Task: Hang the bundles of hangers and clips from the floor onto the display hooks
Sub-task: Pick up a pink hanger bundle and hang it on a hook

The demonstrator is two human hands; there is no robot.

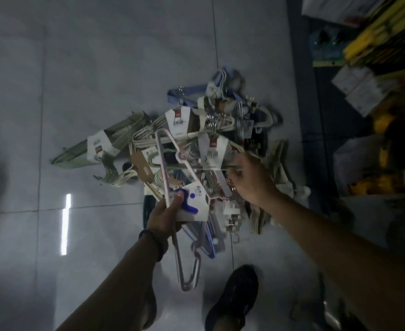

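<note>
Here, both my hands work over the heap of hanger bundles (196,130) lying on the tiled floor (101,68) at the centre of the frame.
My left hand (165,216), low and left of centre, grasps a bundle of pink hangers (162,163) at its white label card (196,206), thumb pressed on the card; the bundle is lifted off the heap, one end up over it and its hooks hanging down toward the bottom edge. My right hand (251,182), right of centre, reaches into the heap with its back to the camera, fingertips at a pale hanger bar (216,167); I cannot tell whether they grip it. My dark shoe (235,295) stands at the bottom, and shelves of yellow goods (373,27) fill the right edge.
</note>
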